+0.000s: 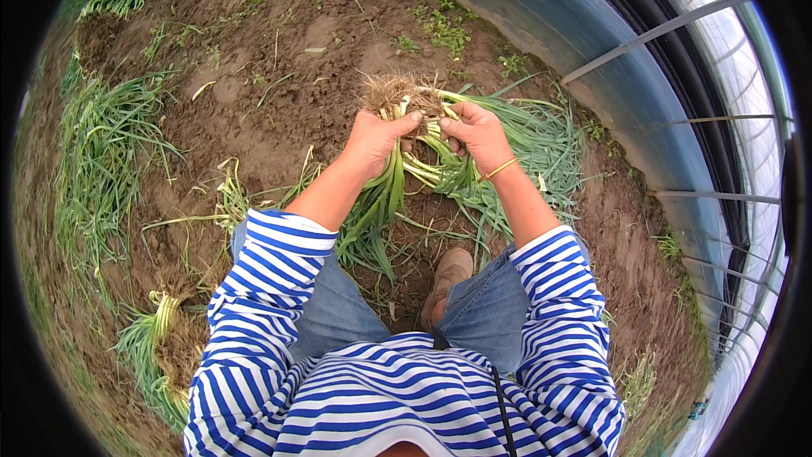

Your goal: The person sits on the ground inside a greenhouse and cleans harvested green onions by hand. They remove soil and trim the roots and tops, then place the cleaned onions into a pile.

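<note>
My left hand (379, 138) grips a bunch of scallions (387, 193) just below the roots, thumb across the white stems. Its matted roots (394, 90) point away from me, and the green leaves hang down between my knees. Close on the right, my right hand (476, 133) has thumb and fingers pinched at the pale stem of a scallion (450, 112). Exactly how many stems it holds is hidden by the fingers. Beneath and beyond that hand, a pile of loose scallions (539, 133) spreads over the soil.
More scallions lie in a heap (104, 146) at the left, with a rooted bundle (162, 324) at lower left. Withered stalks (233, 197) rest by my left knee. A plastic greenhouse wall (539, 19) with metal poles (656, 35) curves along the right. My shoe (451, 273) stands on the soil.
</note>
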A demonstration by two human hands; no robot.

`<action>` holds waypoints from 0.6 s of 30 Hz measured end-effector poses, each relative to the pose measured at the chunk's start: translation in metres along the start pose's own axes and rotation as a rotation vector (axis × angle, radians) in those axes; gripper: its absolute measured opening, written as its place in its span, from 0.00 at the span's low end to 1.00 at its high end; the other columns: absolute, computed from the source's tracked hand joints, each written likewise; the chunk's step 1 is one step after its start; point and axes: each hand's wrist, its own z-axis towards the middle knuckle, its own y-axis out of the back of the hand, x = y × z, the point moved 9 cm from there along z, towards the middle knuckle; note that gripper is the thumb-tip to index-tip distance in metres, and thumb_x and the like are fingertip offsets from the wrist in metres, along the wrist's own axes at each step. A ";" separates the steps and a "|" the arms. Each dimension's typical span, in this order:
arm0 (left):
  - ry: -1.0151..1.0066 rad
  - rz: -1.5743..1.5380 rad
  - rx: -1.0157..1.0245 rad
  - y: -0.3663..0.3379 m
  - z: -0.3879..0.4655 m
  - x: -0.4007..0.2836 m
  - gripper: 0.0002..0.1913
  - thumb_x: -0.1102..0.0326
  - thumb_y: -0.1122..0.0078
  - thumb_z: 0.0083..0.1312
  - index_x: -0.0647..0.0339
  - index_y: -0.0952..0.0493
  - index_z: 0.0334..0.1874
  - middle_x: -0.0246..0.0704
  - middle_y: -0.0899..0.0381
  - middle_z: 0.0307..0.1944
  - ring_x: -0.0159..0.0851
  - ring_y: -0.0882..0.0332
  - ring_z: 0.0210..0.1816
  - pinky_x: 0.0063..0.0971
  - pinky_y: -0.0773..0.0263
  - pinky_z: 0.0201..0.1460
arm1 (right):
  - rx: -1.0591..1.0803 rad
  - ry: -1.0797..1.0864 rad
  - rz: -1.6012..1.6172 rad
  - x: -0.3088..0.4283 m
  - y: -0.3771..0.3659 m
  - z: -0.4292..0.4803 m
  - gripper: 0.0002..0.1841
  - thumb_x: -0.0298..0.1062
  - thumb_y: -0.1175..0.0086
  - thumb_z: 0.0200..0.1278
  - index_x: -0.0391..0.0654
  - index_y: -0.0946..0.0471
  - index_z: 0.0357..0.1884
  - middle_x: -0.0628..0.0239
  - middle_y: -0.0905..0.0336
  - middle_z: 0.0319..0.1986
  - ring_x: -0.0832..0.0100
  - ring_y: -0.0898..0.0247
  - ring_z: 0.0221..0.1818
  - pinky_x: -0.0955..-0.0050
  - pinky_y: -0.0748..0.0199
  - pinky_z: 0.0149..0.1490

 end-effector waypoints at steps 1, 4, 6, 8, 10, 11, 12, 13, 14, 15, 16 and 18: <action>-0.023 -0.032 0.023 -0.003 -0.001 -0.002 0.10 0.72 0.33 0.56 0.66 0.21 0.38 0.34 0.18 0.31 0.30 0.21 0.27 0.22 0.32 0.22 | 0.024 0.004 0.004 0.002 -0.007 -0.003 0.09 0.33 0.42 0.60 0.41 0.25 0.40 0.74 0.26 0.23 0.84 0.37 0.18 0.84 0.44 0.22; -0.123 0.009 0.072 -0.007 0.000 -0.007 0.10 0.74 0.33 0.54 0.67 0.22 0.37 0.32 0.18 0.29 0.28 0.22 0.26 0.19 0.33 0.21 | 0.065 0.171 -0.144 0.006 -0.024 -0.004 0.10 0.33 0.43 0.61 0.39 0.26 0.42 0.72 0.25 0.25 0.82 0.33 0.21 0.83 0.36 0.25; -0.191 0.015 0.067 -0.007 0.001 -0.011 0.08 0.76 0.35 0.55 0.67 0.22 0.36 0.31 0.19 0.28 0.26 0.24 0.25 0.18 0.33 0.20 | 0.079 0.147 -0.063 0.000 -0.030 -0.005 0.11 0.34 0.46 0.64 0.38 0.26 0.43 0.68 0.23 0.27 0.78 0.30 0.22 0.81 0.31 0.28; -0.207 -0.039 0.012 0.002 0.003 -0.013 0.08 0.77 0.35 0.55 0.67 0.22 0.36 0.31 0.19 0.28 0.26 0.24 0.24 0.19 0.33 0.21 | 0.075 -0.015 0.209 -0.008 -0.034 -0.008 0.12 0.36 0.48 0.66 0.38 0.26 0.44 0.65 0.22 0.29 0.75 0.27 0.24 0.78 0.27 0.30; -0.180 -0.091 -0.066 0.011 0.003 -0.015 0.08 0.78 0.36 0.54 0.66 0.22 0.36 0.32 0.20 0.28 0.27 0.25 0.23 0.20 0.32 0.21 | 0.070 -0.029 0.270 -0.005 -0.033 -0.010 0.11 0.35 0.51 0.67 0.37 0.25 0.42 0.66 0.22 0.29 0.75 0.26 0.24 0.77 0.24 0.31; -0.137 -0.114 -0.063 0.010 0.003 -0.014 0.08 0.78 0.36 0.54 0.65 0.22 0.36 0.32 0.20 0.28 0.28 0.24 0.24 0.20 0.32 0.21 | 0.068 -0.036 0.301 -0.004 -0.033 -0.011 0.11 0.35 0.52 0.68 0.37 0.25 0.41 0.66 0.23 0.29 0.75 0.26 0.24 0.76 0.23 0.31; -0.094 -0.135 -0.061 0.009 0.002 -0.014 0.08 0.78 0.36 0.54 0.65 0.22 0.35 0.32 0.20 0.28 0.28 0.24 0.24 0.21 0.31 0.21 | 0.077 -0.027 0.283 0.000 -0.035 -0.014 0.10 0.35 0.52 0.67 0.38 0.25 0.39 0.69 0.24 0.26 0.78 0.29 0.22 0.79 0.28 0.28; -0.050 -0.156 -0.060 0.009 0.001 -0.012 0.07 0.78 0.36 0.54 0.65 0.22 0.35 0.32 0.20 0.28 0.28 0.24 0.24 0.21 0.31 0.22 | 0.095 -0.007 0.172 -0.001 -0.034 -0.012 0.11 0.37 0.51 0.67 0.38 0.25 0.41 0.70 0.25 0.25 0.79 0.31 0.22 0.80 0.31 0.28; -0.040 -0.136 -0.025 0.007 0.003 -0.010 0.09 0.78 0.35 0.54 0.65 0.22 0.38 0.33 0.19 0.31 0.30 0.23 0.26 0.21 0.30 0.23 | 0.112 0.012 0.061 -0.003 -0.031 -0.010 0.12 0.38 0.50 0.67 0.39 0.26 0.43 0.72 0.26 0.25 0.80 0.33 0.22 0.81 0.34 0.27; -0.049 -0.096 0.037 0.003 0.002 -0.013 0.10 0.78 0.35 0.54 0.65 0.23 0.39 0.33 0.19 0.32 0.30 0.23 0.28 0.22 0.29 0.25 | 0.128 0.031 -0.049 -0.004 -0.030 -0.009 0.14 0.39 0.49 0.67 0.39 0.26 0.46 0.73 0.27 0.24 0.81 0.34 0.23 0.82 0.37 0.27; -0.058 -0.056 0.099 -0.001 0.000 -0.018 0.11 0.78 0.35 0.54 0.66 0.23 0.40 0.33 0.19 0.33 0.30 0.22 0.30 0.23 0.28 0.26 | 0.129 0.075 -0.077 -0.002 -0.030 -0.008 0.13 0.40 0.49 0.67 0.39 0.24 0.42 0.78 0.33 0.21 0.84 0.41 0.22 0.83 0.43 0.26; -0.101 -0.034 0.205 -0.013 -0.007 -0.028 0.15 0.80 0.36 0.54 0.68 0.25 0.44 0.34 0.19 0.38 0.31 0.21 0.36 0.25 0.24 0.34 | 0.204 0.107 -0.284 0.001 -0.032 -0.007 0.13 0.40 0.49 0.67 0.40 0.24 0.37 0.77 0.34 0.21 0.84 0.41 0.23 0.82 0.42 0.27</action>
